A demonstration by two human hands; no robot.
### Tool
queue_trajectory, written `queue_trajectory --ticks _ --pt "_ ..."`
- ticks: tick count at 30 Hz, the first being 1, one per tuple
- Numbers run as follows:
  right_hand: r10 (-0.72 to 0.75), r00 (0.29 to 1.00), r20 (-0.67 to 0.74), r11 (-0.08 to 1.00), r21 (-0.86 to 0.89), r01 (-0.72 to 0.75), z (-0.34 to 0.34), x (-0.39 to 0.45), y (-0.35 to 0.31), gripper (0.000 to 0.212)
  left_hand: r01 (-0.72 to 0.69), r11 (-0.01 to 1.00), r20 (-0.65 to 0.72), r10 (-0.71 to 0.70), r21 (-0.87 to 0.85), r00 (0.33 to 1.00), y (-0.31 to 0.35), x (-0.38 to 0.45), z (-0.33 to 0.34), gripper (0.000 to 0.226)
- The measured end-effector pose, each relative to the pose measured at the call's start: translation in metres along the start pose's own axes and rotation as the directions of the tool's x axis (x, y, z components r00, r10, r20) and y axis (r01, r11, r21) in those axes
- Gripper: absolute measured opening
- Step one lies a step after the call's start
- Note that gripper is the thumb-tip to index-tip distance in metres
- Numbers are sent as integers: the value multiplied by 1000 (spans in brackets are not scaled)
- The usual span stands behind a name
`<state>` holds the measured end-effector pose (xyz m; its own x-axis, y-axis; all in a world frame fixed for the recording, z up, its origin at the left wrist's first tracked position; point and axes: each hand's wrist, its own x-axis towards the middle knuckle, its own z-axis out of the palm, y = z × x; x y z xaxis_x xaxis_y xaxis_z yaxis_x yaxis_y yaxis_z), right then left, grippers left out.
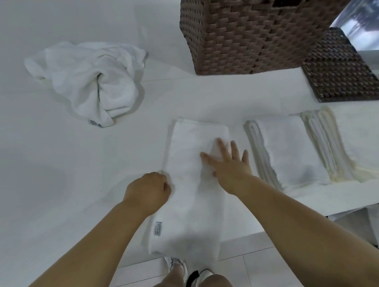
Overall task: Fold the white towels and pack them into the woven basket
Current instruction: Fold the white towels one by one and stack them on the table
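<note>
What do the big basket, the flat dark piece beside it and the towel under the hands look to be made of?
Woven basket: brown flat strips in a checker weave, wicker or synthetic rattan; which one is unclear.
Flat woven panel: the same weave, darker, possibly the lid.
Towel being folded: white matte soft cloth, likely cotton terry, with a sewn label at its near edge. The right hand lies flat on it, and the left hand pinches its edge.

White table (51, 164) — pale tiled floor (248, 258)

Head view, steeply down (close) over table (53, 197)

towels (192, 165): white | basket (250, 27): brown weave | table (51, 175): white
</note>
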<state>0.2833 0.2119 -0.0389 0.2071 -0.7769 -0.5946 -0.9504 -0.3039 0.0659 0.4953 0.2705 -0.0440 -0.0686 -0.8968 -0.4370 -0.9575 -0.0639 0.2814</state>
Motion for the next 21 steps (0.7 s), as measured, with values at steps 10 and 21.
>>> queue_trajectory --ticks 10,21 --pt "191 980 -53 835 534 -134 28 -39 8 61 282 854 -55 -339 -437 939 22 12 10 30" --pt "228 966 120 483 847 -219 36 -46 15 22 353 702 76 -393 -619 916 25 -7 17 33"
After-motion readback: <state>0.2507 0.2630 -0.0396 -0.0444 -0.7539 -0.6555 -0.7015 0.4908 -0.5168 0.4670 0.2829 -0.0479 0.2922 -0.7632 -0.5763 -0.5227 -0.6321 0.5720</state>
